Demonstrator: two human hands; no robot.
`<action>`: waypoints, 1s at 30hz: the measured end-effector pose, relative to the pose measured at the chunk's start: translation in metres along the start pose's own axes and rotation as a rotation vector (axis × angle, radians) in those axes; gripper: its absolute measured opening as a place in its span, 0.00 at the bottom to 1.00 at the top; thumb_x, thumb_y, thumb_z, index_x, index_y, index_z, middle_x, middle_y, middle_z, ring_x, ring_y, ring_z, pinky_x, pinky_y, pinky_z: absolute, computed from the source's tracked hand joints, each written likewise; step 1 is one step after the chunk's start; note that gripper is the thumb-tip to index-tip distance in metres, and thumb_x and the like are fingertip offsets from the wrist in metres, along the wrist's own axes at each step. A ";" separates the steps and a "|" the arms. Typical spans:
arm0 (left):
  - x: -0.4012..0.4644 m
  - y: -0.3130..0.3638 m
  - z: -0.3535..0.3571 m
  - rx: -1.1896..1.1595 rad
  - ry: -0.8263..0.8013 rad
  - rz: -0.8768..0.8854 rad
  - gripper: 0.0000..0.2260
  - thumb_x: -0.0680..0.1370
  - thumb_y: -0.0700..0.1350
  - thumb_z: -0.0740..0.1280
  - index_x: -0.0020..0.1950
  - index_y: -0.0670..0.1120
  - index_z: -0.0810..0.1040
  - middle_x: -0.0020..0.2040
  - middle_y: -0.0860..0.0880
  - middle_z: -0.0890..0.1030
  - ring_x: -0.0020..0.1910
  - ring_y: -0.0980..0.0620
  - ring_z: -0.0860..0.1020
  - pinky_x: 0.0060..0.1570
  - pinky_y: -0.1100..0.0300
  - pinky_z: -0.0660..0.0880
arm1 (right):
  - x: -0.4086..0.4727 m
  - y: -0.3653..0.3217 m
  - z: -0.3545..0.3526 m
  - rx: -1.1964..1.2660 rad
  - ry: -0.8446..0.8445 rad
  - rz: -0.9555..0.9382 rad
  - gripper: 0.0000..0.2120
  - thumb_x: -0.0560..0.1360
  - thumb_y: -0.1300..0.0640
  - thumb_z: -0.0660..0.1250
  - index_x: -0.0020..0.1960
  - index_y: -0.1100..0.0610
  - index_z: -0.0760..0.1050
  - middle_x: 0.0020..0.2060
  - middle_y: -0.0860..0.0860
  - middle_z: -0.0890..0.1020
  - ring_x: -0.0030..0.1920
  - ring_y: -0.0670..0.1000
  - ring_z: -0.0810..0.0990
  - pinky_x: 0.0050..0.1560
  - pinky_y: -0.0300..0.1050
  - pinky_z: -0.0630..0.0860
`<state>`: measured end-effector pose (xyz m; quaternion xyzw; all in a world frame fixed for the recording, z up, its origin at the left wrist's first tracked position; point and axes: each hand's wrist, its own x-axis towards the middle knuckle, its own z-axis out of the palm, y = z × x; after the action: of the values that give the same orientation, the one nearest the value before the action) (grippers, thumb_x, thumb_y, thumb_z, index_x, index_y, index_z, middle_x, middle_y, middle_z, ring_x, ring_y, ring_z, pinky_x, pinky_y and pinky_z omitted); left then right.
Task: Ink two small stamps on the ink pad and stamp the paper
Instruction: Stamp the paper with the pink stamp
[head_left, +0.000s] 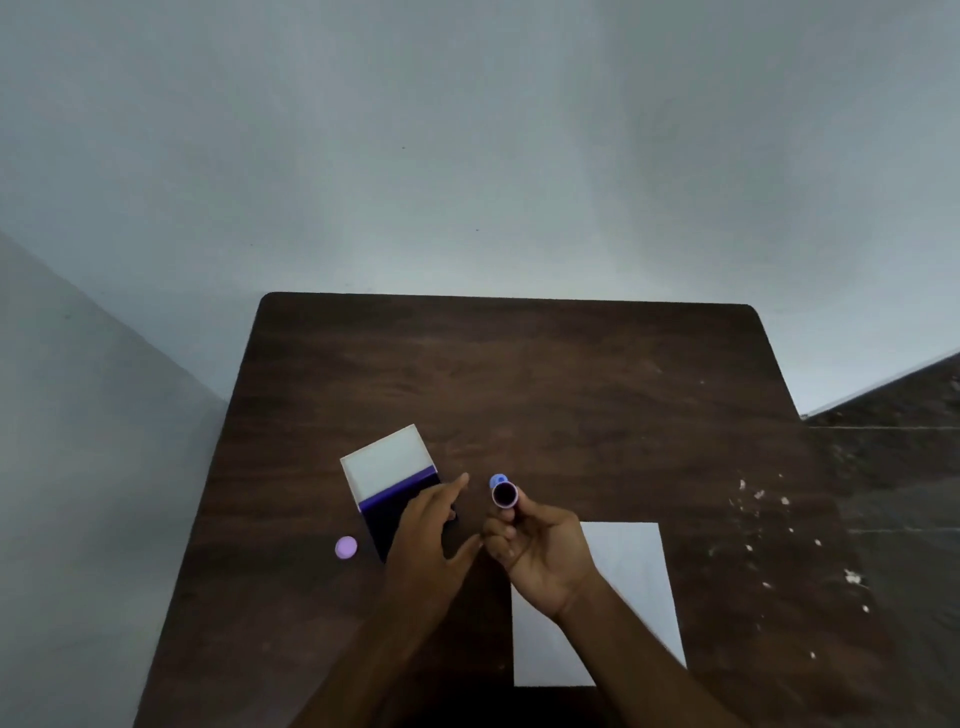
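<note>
My right hand (535, 545) holds a small purple stamp (504, 494) lifted off the table, its dark round face turned up toward me. Just behind it a blue stamp (497, 479) stands on the table. An ink pad (387, 514) lies open left of centre, its white lid (387, 462) folded back and the dark pad partly hidden under my left hand (428, 535). That hand hovers over the pad's right edge with fingers spread and nothing in it. A white sheet of paper (631, 566) lies under my right forearm.
A round purple cap (346, 547) sits on the dark wooden table (519, 374) left of the ink pad. White specks are scattered along the table's right side. Pale walls stand behind and to the left.
</note>
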<state>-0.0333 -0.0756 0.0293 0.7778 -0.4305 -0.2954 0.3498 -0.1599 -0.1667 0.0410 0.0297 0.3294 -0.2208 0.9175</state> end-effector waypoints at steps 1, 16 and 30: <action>0.000 0.005 0.002 0.001 -0.010 0.014 0.26 0.74 0.48 0.71 0.71 0.54 0.68 0.67 0.51 0.74 0.64 0.53 0.72 0.66 0.52 0.70 | -0.002 -0.003 -0.001 0.007 -0.013 -0.004 0.10 0.75 0.61 0.62 0.56 0.63 0.72 0.34 0.56 0.73 0.31 0.51 0.69 0.31 0.43 0.68; 0.012 0.004 0.057 0.110 -0.170 -0.103 0.18 0.76 0.51 0.69 0.65 0.55 0.74 0.65 0.53 0.76 0.53 0.65 0.70 0.56 0.66 0.65 | -0.029 -0.046 -0.037 -0.242 0.451 -0.259 0.09 0.76 0.60 0.67 0.48 0.65 0.83 0.34 0.56 0.81 0.31 0.48 0.76 0.34 0.41 0.75; 0.027 0.006 0.121 0.428 -0.207 -0.020 0.26 0.66 0.59 0.76 0.60 0.52 0.79 0.58 0.49 0.81 0.55 0.48 0.79 0.57 0.58 0.69 | -0.027 -0.044 -0.099 -1.402 0.891 -0.581 0.08 0.73 0.43 0.68 0.44 0.47 0.76 0.38 0.41 0.79 0.36 0.43 0.77 0.31 0.25 0.67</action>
<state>-0.1161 -0.1365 -0.0404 0.8040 -0.5093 -0.2790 0.1278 -0.2560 -0.1763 -0.0159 -0.5420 0.7112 -0.1601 0.4181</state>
